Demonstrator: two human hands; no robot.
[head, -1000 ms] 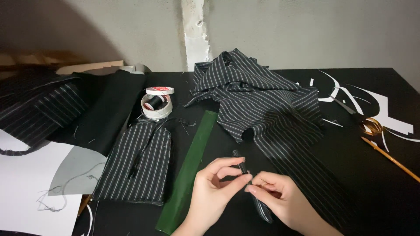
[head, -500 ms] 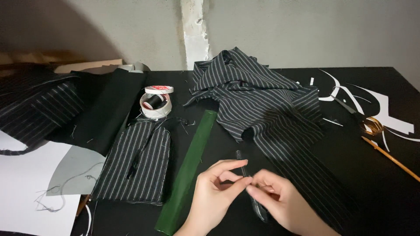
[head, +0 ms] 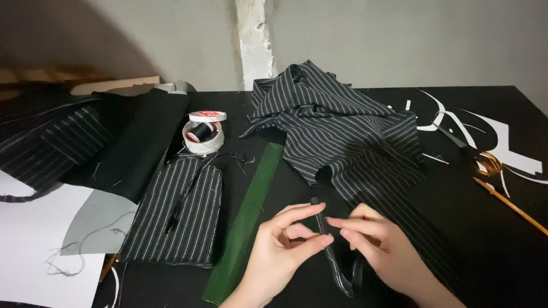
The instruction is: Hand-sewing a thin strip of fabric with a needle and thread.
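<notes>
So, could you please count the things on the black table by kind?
Striped cloth pieces: 4
Green strip: 1
Thread spool: 1
Scissors: 1
Pencil: 1
Total: 8

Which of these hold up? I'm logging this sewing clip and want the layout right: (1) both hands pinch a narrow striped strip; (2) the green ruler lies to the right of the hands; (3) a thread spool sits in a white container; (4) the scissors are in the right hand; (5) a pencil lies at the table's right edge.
1. True: the left hand and right hand both pinch the narrow striped strip.
2. False: the green ruler lies left of the hands.
3. True: the black thread spool sits in the white container.
4. False: the scissors lie on the table, far right.
5. True: the pencil lies there.
</notes>
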